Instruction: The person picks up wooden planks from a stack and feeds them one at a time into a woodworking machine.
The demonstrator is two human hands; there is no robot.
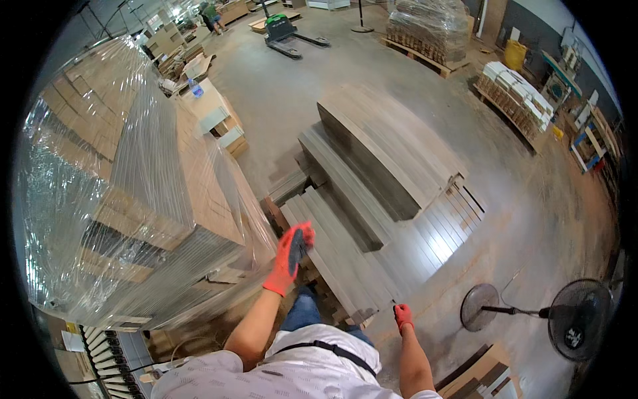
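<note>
My left hand, in a red glove with a dark palm, hovers by the left end of the nearest grey wood-grain boards. Its fingers curl loosely, the palm shows, and I see nothing in it. Toward the right end of those boards, my right hand is closed, also in a red glove. Whatever it grips, if anything, is too small to make out. Beyond the near boards the same boards rise in steps to a taller stack. The stack's far surface looks smeared by motion.
Film-wrapped cartons and panels tower close on my left. A black floor fan stands at the right, with cut cardboard near it. Farther off are a green pallet jack, a wrapped pallet load and white-topped stacked pieces.
</note>
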